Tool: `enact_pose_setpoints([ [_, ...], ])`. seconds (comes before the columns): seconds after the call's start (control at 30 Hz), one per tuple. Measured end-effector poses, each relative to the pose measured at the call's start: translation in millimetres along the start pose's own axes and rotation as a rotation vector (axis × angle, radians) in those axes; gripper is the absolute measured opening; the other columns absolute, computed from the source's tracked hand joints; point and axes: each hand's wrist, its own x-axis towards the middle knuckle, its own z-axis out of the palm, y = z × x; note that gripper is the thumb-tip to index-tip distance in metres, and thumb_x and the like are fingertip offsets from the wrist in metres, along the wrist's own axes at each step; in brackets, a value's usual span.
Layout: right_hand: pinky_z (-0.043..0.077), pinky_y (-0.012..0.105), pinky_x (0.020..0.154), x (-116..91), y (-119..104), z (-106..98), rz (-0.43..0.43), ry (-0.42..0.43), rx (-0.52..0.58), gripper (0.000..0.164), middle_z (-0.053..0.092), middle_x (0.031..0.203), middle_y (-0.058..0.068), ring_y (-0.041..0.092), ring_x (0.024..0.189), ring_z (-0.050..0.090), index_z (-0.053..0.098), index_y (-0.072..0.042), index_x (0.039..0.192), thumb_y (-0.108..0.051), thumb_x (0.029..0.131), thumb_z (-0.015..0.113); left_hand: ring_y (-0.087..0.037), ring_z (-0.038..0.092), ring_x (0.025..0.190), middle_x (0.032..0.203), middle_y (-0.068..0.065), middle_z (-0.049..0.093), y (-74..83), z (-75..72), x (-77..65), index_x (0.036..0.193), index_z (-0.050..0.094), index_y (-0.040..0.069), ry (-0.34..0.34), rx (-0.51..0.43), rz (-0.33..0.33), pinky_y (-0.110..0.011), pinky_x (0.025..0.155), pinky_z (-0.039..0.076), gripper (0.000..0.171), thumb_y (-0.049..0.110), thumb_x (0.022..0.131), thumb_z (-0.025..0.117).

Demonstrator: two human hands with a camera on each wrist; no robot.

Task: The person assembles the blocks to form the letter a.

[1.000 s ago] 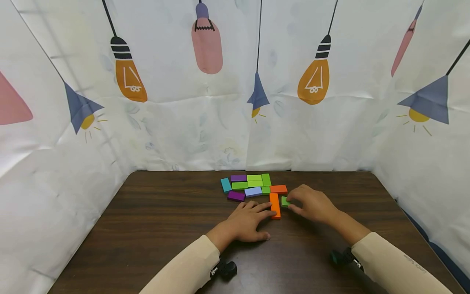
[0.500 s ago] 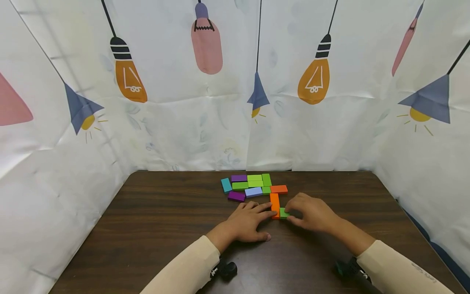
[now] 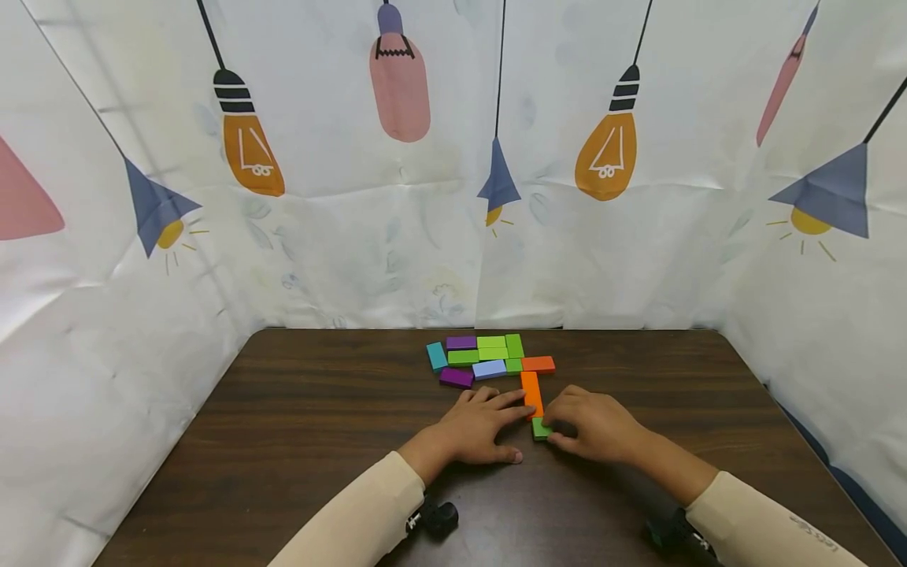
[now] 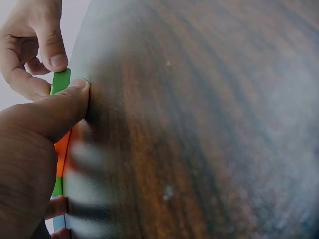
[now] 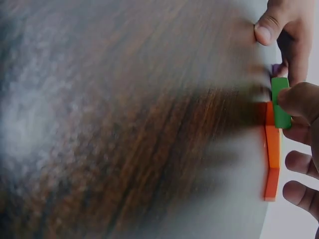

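Observation:
A small green block [image 3: 540, 430] is pinched by my right hand [image 3: 601, 426] between thumb and fingers. It lies against the near end of a long orange block [image 3: 531, 390]. My left hand [image 3: 473, 429] rests palm down with fingers spread, its index and neighbouring fingertips at the left side of the orange block. The right wrist view has the green block [image 5: 281, 110] under the thumb, with orange blocks [image 5: 272, 147] beyond. In the left wrist view, the left thumb covers part of the green block [image 4: 61, 79].
Behind the hands lie purple [image 3: 457, 378], blue [image 3: 489, 370], teal [image 3: 436, 357], green [image 3: 463, 358] and red-orange [image 3: 538, 365] blocks, set edge to edge in a cluster. The dark wooden table [image 3: 283, 441] ends at a patterned white cloth [image 3: 340, 260].
My right hand has brought the green block toward me, from beside the orange block to its near end. The orange block's near end has shifted slightly right. My left hand has stayed put.

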Motion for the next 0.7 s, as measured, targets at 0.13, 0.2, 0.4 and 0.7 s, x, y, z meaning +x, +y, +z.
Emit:
enact_pose_setpoints([
  [0.13, 0.057, 0.032, 0.078, 1.7, -1.9, 1.3, 0.007, -0.015, -0.015, 0.016, 0.067, 0.104, -0.014, 0.009, 0.101, 0.06, 0.074, -0.024, 0.102, -0.029, 0.089, 0.081, -0.024, 0.033, 0.144, 0.168, 0.011, 0.02, -0.2, -0.5, 0.5, 0.161, 0.031, 0.042, 0.001, -0.006, 0.002, -0.051, 0.107, 0.034, 0.077, 0.068, 0.094, 0.058],
  [0.2, 0.057, 0.032, 0.078, 2.0, -2.0, 2.6, 0.006, -0.018, -0.024, 0.016, 0.067, 0.104, -0.014, 0.009, 0.1, 0.06, 0.074, -0.025, 0.102, -0.03, 0.089, 0.081, -0.023, 0.033, 0.143, 0.168, 0.011, 0.02, 0.0, -0.9, 0.5, 0.161, 0.031, 0.042, 0.001, -0.01, 0.002, -0.051, 0.107, 0.034, 0.077, 0.068, 0.094, 0.058],
  [0.4, 0.057, 0.032, 0.079, 2.5, -0.4, 5.7, -0.026, 0.005, -0.061, 0.017, 0.067, 0.105, -0.011, 0.01, 0.101, 0.061, 0.074, -0.024, 0.1, -0.032, 0.088, 0.083, -0.022, 0.034, 0.143, 0.168, 0.011, 0.021, -0.7, -1.0, 1.7, 0.161, 0.031, 0.042, 0.01, -0.023, 0.007, -0.05, 0.106, 0.034, 0.077, 0.067, 0.094, 0.059],
  [0.7, 0.057, 0.03, 0.075, 4.3, -0.6, 9.7, -0.087, 0.057, -0.1, 0.016, 0.066, 0.104, -0.009, 0.011, 0.097, 0.06, 0.073, -0.024, 0.095, -0.028, 0.085, 0.086, -0.024, 0.034, 0.143, 0.168, 0.011, 0.022, 0.8, -3.9, -0.1, 0.16, 0.033, 0.041, 0.009, -0.048, 0.002, -0.051, 0.106, 0.034, 0.077, 0.066, 0.093, 0.062],
])
